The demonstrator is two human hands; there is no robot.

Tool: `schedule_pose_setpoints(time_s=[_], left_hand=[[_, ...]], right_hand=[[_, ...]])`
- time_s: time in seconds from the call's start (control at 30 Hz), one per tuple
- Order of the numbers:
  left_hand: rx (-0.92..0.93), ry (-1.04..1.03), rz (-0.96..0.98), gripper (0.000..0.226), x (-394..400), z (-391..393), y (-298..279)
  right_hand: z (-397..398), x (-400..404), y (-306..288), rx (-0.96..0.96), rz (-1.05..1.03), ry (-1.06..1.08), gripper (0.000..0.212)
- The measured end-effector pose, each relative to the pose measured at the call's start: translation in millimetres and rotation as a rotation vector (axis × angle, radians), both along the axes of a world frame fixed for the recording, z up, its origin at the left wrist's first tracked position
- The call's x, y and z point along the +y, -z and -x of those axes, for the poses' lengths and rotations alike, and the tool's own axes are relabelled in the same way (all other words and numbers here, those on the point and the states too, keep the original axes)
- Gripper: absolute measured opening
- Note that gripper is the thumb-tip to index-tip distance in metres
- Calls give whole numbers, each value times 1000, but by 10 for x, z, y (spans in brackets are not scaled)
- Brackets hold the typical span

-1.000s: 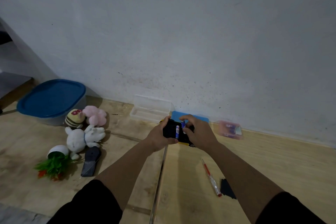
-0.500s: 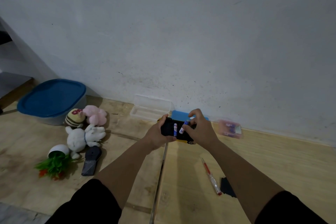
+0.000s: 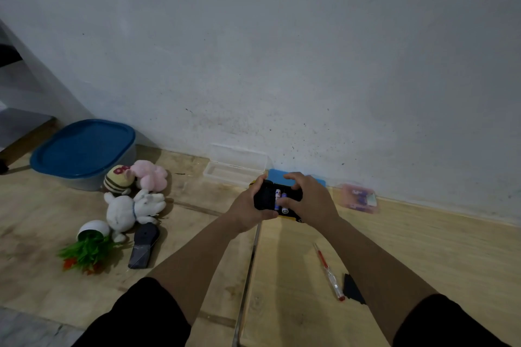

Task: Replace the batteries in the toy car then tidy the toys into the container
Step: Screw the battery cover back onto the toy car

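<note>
Left hand (image 3: 248, 213) clamps car (image 3: 265, 197); right hand (image 3: 307, 200) presses battery (image 3: 284, 203) beside the seated one. Advise checking polarity, seating flat.

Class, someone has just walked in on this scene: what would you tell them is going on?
A person holds a black toy car upside down in the left hand, while the right hand presses batteries into its open underside. A screwdriver lies on the floor nearby. The soft toys are on the floor beside the container, whose lid is on.
</note>
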State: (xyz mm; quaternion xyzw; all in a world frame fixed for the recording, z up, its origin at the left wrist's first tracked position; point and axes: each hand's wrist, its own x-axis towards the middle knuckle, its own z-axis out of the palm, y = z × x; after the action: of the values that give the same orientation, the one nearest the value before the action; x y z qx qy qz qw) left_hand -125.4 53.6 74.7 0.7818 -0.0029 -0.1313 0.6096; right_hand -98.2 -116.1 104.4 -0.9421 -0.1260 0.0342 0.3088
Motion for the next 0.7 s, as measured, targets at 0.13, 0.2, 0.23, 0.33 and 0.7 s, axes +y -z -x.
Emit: schedule_pose_setpoints(time_s=[0.13,0.2,0.23,0.33,0.7], left_hand=[[-6,-9,-12,93,60,-9,7],[4,3,-9,97,69,-4,11],[6,16,-8,97,65,0,4],[-1,53,-17,98,43,-4,-16],[31,47,-25,99,32,-42,-10]], right_hand=[[-29,-61,-102,39,131,-114,84],[-73,-94,-102,67,194,-110,83],[-95,-105,-90,77,225,-108,81],[-119,-108,-42,75,292,-104,78],[-128,12,-56,-6,-107,110,34]])
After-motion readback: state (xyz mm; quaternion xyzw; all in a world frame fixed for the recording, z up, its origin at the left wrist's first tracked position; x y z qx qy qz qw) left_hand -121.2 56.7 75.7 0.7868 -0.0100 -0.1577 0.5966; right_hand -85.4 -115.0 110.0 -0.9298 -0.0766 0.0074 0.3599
